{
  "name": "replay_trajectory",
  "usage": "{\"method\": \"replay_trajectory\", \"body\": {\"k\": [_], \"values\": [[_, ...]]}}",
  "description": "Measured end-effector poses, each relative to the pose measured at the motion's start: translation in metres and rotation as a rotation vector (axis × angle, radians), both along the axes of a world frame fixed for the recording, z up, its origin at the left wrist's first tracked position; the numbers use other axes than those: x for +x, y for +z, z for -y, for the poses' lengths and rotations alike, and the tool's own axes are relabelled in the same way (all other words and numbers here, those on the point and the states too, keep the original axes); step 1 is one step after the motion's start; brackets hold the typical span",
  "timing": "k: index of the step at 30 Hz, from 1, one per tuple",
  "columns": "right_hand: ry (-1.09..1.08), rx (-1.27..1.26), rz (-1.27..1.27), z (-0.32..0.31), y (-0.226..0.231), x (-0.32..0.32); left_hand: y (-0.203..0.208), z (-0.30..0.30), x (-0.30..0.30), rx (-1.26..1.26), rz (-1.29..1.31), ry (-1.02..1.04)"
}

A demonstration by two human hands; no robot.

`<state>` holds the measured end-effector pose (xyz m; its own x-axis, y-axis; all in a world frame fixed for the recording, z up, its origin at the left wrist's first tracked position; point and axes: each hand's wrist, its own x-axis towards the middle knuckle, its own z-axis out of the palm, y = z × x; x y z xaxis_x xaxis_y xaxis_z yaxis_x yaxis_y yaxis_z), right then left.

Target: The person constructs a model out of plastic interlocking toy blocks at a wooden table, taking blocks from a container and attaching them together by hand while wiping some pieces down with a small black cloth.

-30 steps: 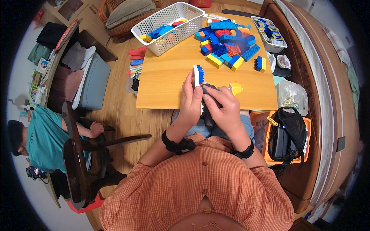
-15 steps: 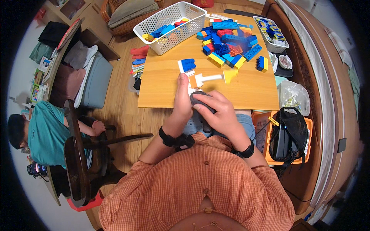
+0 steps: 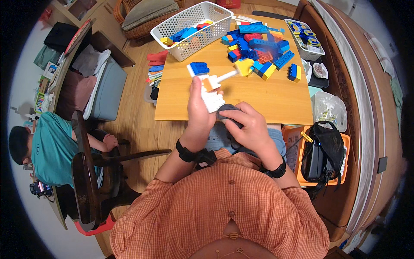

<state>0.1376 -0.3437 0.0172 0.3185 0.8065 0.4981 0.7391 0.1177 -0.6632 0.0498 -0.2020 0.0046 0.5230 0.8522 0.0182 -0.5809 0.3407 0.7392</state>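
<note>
My left hand point(image 3: 200, 105) is closed around a white studded toy-brick plate point(image 3: 212, 100), its thumb along the plate's left edge. A blue brick point(image 3: 199, 68) sits at the plate's far end. Beside it an orange piece point(image 3: 208, 83) carries a white rod point(image 3: 227, 77) that points right and ends in a yellow, flower-like piece point(image 3: 244, 67). My right hand point(image 3: 249, 124) pinches a dark grey cloth point(image 3: 228, 111), bunched up at the near right corner of the plate. The cloth's lower part hangs toward my lap.
Loose bricks point(image 3: 258, 43) are heaped at the table's point(image 3: 181, 101) far right. A white perforated basket point(image 3: 194, 45) with bricks stands far left, and a smaller basket point(image 3: 311, 53) at the right. Orange bin point(image 3: 345, 159) is right of my legs. A person in a teal shirt point(image 3: 54, 146) sits left.
The brick build has shifted left and tilted, so its studded white plate shows more. The cloth in my right hand has moved slightly right, toward the plate's near corner.
</note>
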Motion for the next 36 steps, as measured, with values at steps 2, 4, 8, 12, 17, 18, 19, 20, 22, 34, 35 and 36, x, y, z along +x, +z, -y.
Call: {"method": "replay_trajectory", "body": {"k": [2, 4, 8, 12, 17, 18, 19, 20, 22, 34, 35, 36], "values": [[-0.008, -0.011, -0.008, 0.001, -0.004, 0.002, -0.001, -0.003, -0.004, -0.170, 0.136, -0.112], [-0.035, 0.012, -0.180, 0.001, -0.004, 0.004, 0.001, -0.001, -0.002, -0.177, 0.095, -0.081], [-0.019, 0.137, -0.212, -0.001, 0.008, -0.001, -0.003, 0.005, -0.002, -0.163, -0.004, -0.085], [0.082, 0.018, -0.222, -0.003, 0.005, -0.008, -0.007, 0.009, -0.006, -0.080, -0.033, -0.207], [0.034, 0.044, -0.215, -0.001, 0.003, 0.004, 0.008, 0.017, -0.005, -0.079, 0.051, -0.125], [0.001, 0.042, -0.214, -0.001, 0.003, 0.006, 0.007, 0.016, -0.005, -0.079, 0.052, -0.124], [-0.033, 0.040, -0.212, 0.000, 0.003, 0.009, 0.004, 0.014, -0.005, -0.077, 0.047, -0.128], [-0.069, 0.038, -0.211, 0.001, 0.002, 0.011, 0.002, 0.013, -0.005, -0.077, 0.042, -0.135], [-0.090, 0.054, -0.221, 0.001, -0.001, 0.012, -0.002, 0.009, -0.008, -0.094, 0.032, -0.185], [0.051, 0.190, -0.150, -0.001, -0.005, 0.006, -0.013, -0.002, -0.016, -0.282, 0.269, -0.310], [-0.020, 0.232, -0.217, -0.001, -0.005, 0.008, -0.012, -0.004, -0.019, -0.245, 0.259, -0.351], [-0.091, 0.274, -0.283, 0.000, -0.006, 0.010, -0.010, -0.006, -0.022, -0.208, 0.249, -0.392]]}}
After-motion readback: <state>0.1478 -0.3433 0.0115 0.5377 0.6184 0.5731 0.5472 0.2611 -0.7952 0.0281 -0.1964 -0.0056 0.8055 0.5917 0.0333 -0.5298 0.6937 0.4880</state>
